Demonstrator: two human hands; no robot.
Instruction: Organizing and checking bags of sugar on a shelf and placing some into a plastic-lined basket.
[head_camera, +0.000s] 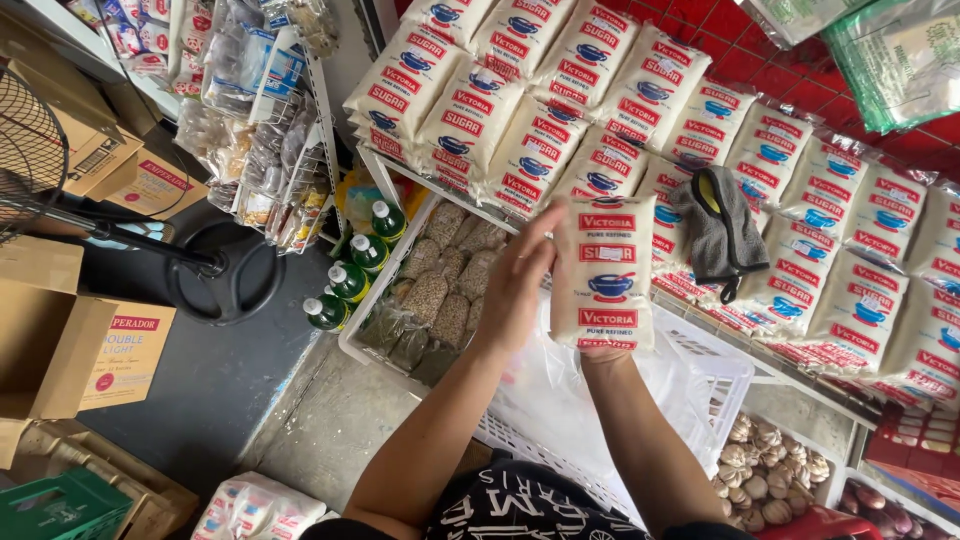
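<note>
At frame centre, the right hand (605, 352) clamps its grip under an upright white plastic sugar bag (605, 272); the left hand (518, 283), fingers apart, lies flat against the bag's left side.

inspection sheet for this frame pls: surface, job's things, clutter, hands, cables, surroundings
Surface: wire shelf packed with white bagged packs.
Job's things: white-and-red plastic pack, held upright.
Clutter: grey cloth glove on the stacked packs.
Grippers: right hand holds the pack from below; left hand flat against its side.
Cables: nothing seen.
Surroundings: green bottles, black fan base, cardboard boxes, garlic bulbs.
</note>
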